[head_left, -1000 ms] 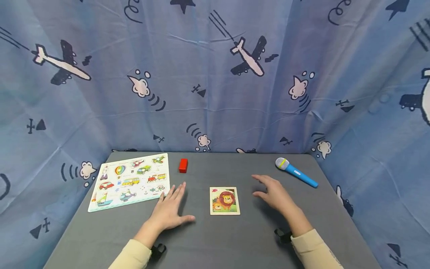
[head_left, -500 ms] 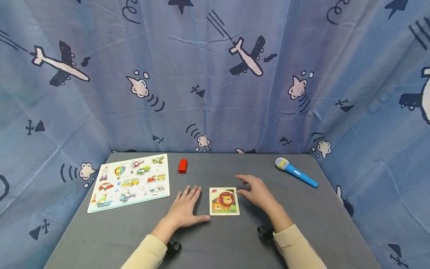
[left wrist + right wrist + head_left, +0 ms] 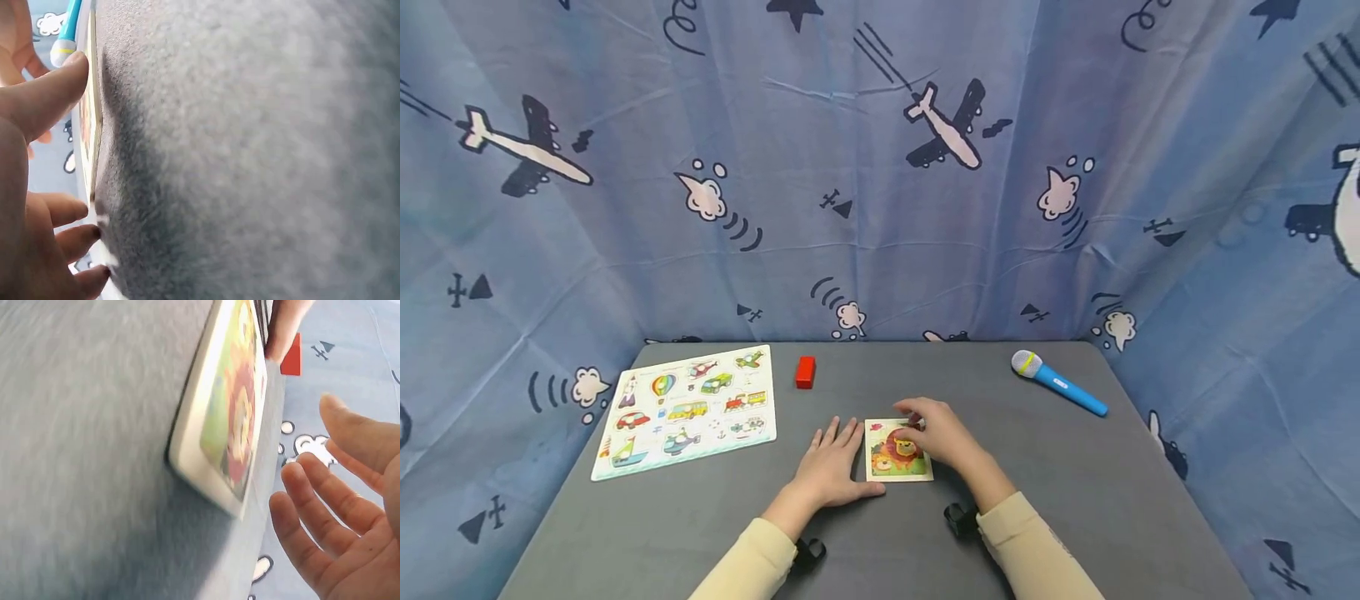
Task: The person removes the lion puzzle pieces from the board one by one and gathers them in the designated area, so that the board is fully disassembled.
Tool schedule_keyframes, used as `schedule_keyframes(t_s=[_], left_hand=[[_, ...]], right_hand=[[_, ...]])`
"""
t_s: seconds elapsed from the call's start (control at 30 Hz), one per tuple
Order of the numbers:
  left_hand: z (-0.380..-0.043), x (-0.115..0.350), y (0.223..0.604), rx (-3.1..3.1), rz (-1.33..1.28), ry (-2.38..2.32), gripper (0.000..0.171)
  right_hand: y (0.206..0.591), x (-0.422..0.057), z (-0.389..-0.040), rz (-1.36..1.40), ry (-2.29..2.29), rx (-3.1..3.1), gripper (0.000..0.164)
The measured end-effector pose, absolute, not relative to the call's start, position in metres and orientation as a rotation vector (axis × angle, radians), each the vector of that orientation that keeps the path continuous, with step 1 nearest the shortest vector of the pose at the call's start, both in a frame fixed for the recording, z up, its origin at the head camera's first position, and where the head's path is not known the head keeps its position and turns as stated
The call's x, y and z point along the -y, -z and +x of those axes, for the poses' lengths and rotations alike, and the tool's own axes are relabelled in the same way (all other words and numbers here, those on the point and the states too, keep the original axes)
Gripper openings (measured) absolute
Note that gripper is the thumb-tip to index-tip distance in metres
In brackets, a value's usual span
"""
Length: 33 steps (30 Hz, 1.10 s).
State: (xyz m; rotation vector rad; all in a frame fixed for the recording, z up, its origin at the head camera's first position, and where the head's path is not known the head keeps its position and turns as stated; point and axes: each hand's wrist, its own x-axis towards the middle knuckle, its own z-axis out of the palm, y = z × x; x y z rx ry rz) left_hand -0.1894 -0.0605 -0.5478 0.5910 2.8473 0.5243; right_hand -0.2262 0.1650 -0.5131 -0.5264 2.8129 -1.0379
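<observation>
A small square lion picture puzzle [image 3: 889, 463] with a pale wooden border lies flat on the grey table. My left hand [image 3: 826, 475] rests beside its left edge, fingers spread, thumb near the lower left corner. In the left wrist view that thumb [image 3: 53, 87] overlaps the puzzle's pale edge [image 3: 95, 134]. My right hand [image 3: 946, 435] hovers over the upper right of the puzzle, covering that corner in the head view. Its fingers are slightly bent, and the right wrist view shows nothing between the thumb and fingers, with the puzzle [image 3: 234, 419] apart from them.
A white board with vehicle pictures [image 3: 700, 429] lies at the left. Behind the puzzle sits a red block [image 3: 805, 372]. A blue toy microphone [image 3: 1060, 383] rests at the back right. Patterned blue curtain [image 3: 880, 208] hangs behind the grey table [image 3: 880, 550] and at its sides.
Both hands have moved inward: the left hand rightward to the puzzle's left edge, the right hand leftward over its upper right. The puzzle stays in place on the table.
</observation>
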Motion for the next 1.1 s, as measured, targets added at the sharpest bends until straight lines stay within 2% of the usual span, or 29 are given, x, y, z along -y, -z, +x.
schedule_keyframes(t_s=[0.7, 1.1], left_hand=[[-0.191, 0.059, 0.550, -2.837, 0.559, -0.429, 0.091], [-0.192, 0.056, 0.539, -2.839, 0.508, -0.357, 0.093]], right_hand=[[0.533, -0.130, -0.239, -0.415, 0.775, -2.820, 0.028], [0.528, -0.120, -0.235, -0.354, 0.565, -2.896, 0.023]])
